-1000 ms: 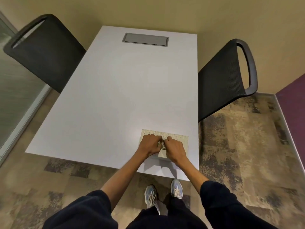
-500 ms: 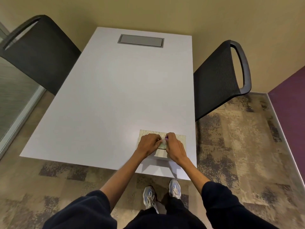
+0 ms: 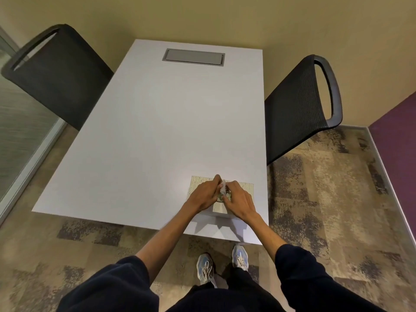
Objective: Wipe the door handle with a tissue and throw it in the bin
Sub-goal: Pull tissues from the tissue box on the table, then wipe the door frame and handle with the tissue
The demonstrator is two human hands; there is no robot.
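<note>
Both hands [image 3: 221, 195] pinch tissue [image 3: 223, 188] upright over tissue box [image 3: 244, 186].

Matt white table [image 3: 157, 131], mesh chair [image 3: 295, 104]

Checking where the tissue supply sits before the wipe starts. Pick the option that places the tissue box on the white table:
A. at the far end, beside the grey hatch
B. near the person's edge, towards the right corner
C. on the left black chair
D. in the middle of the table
B: the tissue box sits near the person's edge of the table, towards its right corner, under both hands.
</note>
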